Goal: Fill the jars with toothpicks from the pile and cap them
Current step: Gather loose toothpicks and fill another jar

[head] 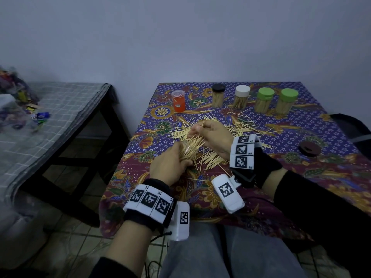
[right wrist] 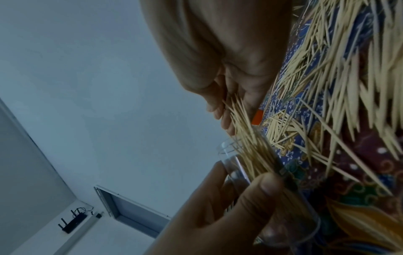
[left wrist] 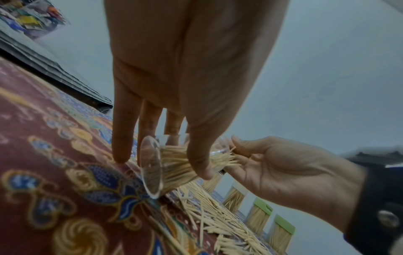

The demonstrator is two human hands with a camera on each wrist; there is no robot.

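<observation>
tablecloth (head: pixel 331 125): purple-maroon floral batik; jar caps: green (head: pixel 266 93), white (head: pixel 242 90), black (head: pixel 218 87)

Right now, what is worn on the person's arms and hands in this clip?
Both hands are bare. The left wrist carries a black band with a row of white tiles printed with black square codes, plus a white box bearing another code and a thin black cable. The right wrist has the same tiles on a black wrap and a white coded box. Both sleeves are black.
</observation>
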